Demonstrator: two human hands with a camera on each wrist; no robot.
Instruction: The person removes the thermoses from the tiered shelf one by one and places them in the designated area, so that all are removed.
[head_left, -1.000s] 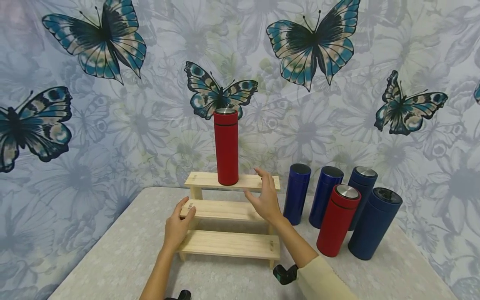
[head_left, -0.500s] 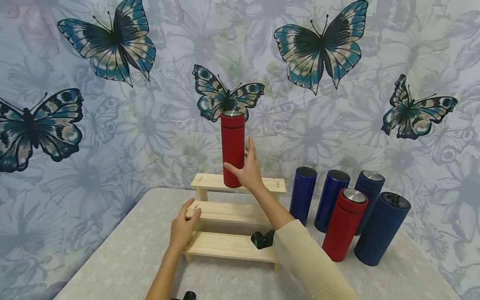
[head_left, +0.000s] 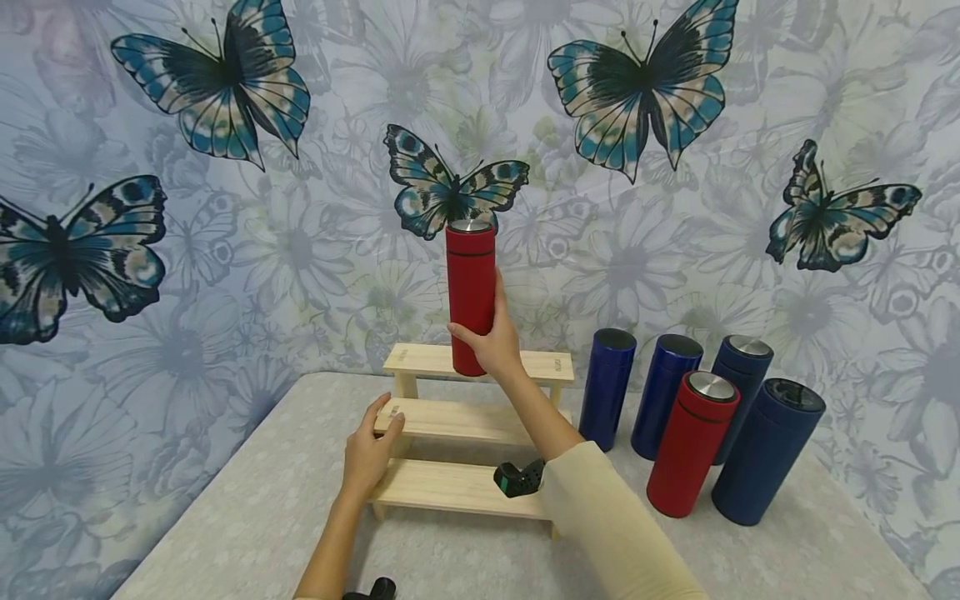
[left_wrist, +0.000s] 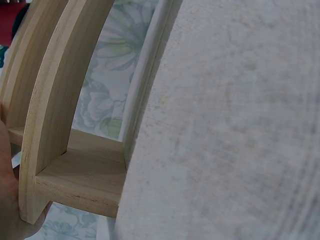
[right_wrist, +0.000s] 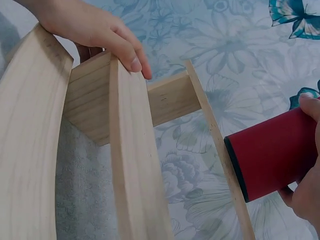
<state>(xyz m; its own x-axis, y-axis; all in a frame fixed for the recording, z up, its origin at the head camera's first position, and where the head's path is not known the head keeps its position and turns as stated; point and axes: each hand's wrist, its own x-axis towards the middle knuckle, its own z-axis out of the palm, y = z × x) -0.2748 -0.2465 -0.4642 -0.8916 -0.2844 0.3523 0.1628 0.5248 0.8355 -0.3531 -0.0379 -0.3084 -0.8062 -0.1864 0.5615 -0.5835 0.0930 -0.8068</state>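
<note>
In the head view my right hand (head_left: 495,337) holds a red thermos flask (head_left: 471,283) by its lower half, thumb in front. The flask stands nearly upright at the top tier of a pale wooden three-step rack (head_left: 450,417), its silver lid uppermost. In the right wrist view the dark base of the flask (right_wrist: 275,152) is right at the top board. My left hand (head_left: 367,454) grips the left end of the middle step, its thumb on the near side. The left wrist view shows the rack's side supports (left_wrist: 85,185) with part of that hand at the left edge.
Right of the rack stand two glossy blue flasks (head_left: 607,392), another red flask (head_left: 692,446) and two dark blue flasks (head_left: 768,454). The table (head_left: 247,508) has a pale patterned cover. Behind it hangs a butterfly-print cloth (head_left: 637,250). A black wrist device (head_left: 519,479) overlaps the lowest step.
My right hand has reached up and forward from beside the top step and taken hold of the red flask. My left hand has stayed on the middle step. The head view has shifted slightly.
</note>
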